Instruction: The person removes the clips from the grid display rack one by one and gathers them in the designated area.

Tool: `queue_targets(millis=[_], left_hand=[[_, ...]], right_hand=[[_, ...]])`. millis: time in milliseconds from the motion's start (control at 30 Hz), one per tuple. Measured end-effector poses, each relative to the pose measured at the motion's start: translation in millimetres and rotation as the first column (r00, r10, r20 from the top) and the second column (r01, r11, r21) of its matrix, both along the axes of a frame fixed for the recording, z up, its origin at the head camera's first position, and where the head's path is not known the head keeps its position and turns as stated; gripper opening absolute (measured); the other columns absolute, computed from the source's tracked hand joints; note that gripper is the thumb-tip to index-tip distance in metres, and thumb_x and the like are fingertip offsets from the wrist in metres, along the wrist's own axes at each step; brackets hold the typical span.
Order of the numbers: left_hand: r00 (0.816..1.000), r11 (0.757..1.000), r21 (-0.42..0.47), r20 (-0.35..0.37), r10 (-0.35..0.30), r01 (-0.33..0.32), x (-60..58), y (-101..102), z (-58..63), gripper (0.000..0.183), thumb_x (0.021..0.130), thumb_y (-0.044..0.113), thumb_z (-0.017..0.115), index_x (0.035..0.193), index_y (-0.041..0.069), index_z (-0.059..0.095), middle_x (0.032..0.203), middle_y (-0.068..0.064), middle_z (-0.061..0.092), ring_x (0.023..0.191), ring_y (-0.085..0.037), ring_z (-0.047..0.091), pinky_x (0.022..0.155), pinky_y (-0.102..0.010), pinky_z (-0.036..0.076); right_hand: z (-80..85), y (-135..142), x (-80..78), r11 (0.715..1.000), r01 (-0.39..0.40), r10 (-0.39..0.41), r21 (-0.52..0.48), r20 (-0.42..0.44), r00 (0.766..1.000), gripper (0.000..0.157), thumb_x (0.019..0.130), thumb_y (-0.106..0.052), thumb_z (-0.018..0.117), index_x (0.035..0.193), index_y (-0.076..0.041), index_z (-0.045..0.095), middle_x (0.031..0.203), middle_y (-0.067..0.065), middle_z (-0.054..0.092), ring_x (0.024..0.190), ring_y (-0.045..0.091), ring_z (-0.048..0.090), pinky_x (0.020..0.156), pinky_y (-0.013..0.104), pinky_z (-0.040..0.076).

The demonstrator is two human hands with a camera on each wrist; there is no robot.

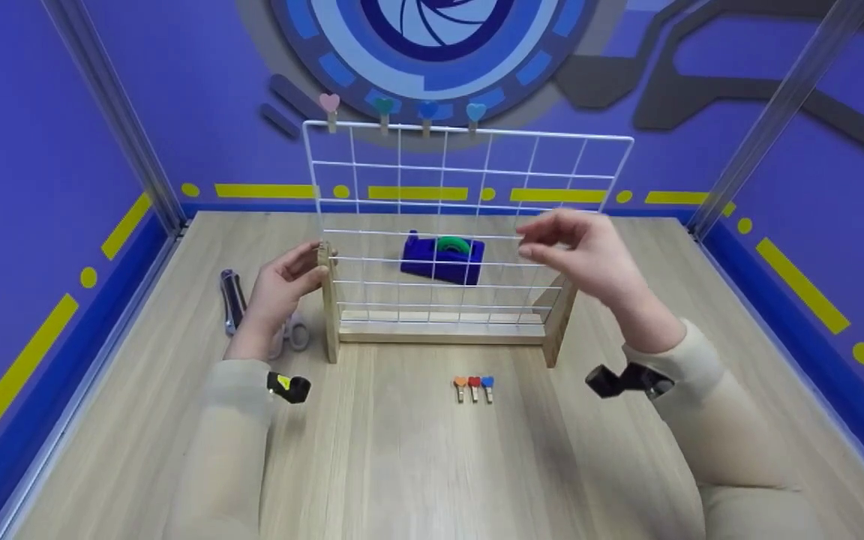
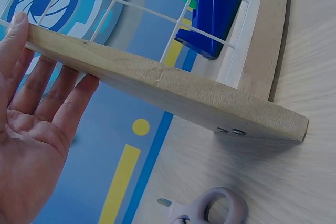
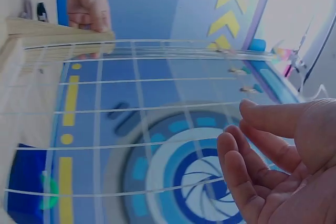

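Note:
A white wire grid (image 1: 443,163) stands upright in a wooden base. My left hand (image 1: 276,294) holds the base's left wooden post (image 2: 157,77), thumb on one face and fingertips on the other. Near the grid's right side hovers my right hand (image 1: 582,251), its fingers loosely bent. In the right wrist view a gap shows between that hand's thumb and fingers, with nothing in it. Along the grid's top wire are heart-topped clothespins: pink (image 1: 330,109), green (image 1: 384,112), blue (image 1: 427,116) and light blue (image 1: 475,116). Three more lie in front: orange (image 1: 460,388), red (image 1: 475,388), blue (image 1: 487,388).
Behind the grid sits a blue tape dispenser (image 1: 443,259) with a green roll. Left of the base, partly hidden by my left arm, are a dark stapler-like tool (image 1: 232,300) and light-handled scissors (image 2: 226,205). Blue-purple panels (image 1: 214,97) enclose the wooden table.

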State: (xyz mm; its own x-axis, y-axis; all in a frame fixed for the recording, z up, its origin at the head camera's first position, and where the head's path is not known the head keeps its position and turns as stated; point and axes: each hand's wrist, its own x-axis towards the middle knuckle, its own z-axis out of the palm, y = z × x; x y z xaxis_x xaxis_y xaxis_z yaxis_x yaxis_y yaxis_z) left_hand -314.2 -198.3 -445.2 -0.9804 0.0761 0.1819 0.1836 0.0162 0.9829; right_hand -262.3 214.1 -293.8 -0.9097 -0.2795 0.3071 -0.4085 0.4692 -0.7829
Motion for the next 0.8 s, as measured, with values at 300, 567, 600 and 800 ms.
queue_targets(millis=[300, 567, 600, 800], left_hand=[[1.0, 1.0, 0.003, -0.008, 0.011, -0.011, -1.7, 1.6, 0.1, 0.054, 0.1, 0.007, 0.065, 0.151, -0.001, 0.047, 0.14, -0.007, 0.067, 0.112, 0.003, 0.066, 0.096, -0.02, 0.059], [1.0, 1.0, 0.003, -0.019, 0.004, -0.004, -0.7, 2.0, 0.6, 0.055, 0.1, 0.01, 0.067, 0.151, 0.0, 0.048, 0.14, -0.007, 0.067, 0.113, 0.002, 0.066, 0.097, -0.021, 0.059], [1.0, 1.0, 0.006, -0.02, 0.004, -0.004, -0.7, 1.9, 0.5, 0.055, 0.1, 0.01, 0.067, 0.15, 0.0, 0.049, 0.137, -0.002, 0.069, 0.113, 0.002, 0.067, 0.097, -0.021, 0.059], [1.0, 1.0, 0.015, -0.027, -0.004, 0.004, -1.3, 0.7, -0.6, 0.056, 0.099, 0.012, 0.068, 0.15, 0.0, 0.049, 0.126, 0.012, 0.072, 0.114, -0.001, 0.067, 0.097, -0.021, 0.059]], right_hand=[[57.1, -13.6, -8.7, 0.988, -0.036, 0.01, -0.153, -0.17, 0.985, 0.021, 0.093, -0.012, 0.078, 0.111, -0.002, 0.076, 0.1, -0.006, 0.077, 0.088, 0.011, 0.072, 0.078, 0.018, 0.061], [87.8, -31.3, -34.4, 0.946, -0.112, 0.052, -0.305, -0.199, 0.979, 0.021, 0.092, -0.012, 0.078, 0.112, -0.005, 0.076, 0.103, -0.001, 0.077, 0.094, 0.015, 0.072, 0.085, 0.019, 0.06], [90.2, -32.9, -38.6, 0.939, -0.127, 0.064, -0.321, -0.199, 0.978, 0.021, 0.092, -0.012, 0.078, 0.112, -0.005, 0.075, 0.104, 0.0, 0.077, 0.096, 0.016, 0.072, 0.086, 0.02, 0.06], [100.3, -39.6, -60.6, 0.922, -0.166, 0.113, -0.351, -0.165, 0.98, 0.022, 0.091, -0.01, 0.079, 0.113, -0.007, 0.075, 0.106, 0.001, 0.077, 0.099, 0.016, 0.071, 0.088, 0.019, 0.059]])
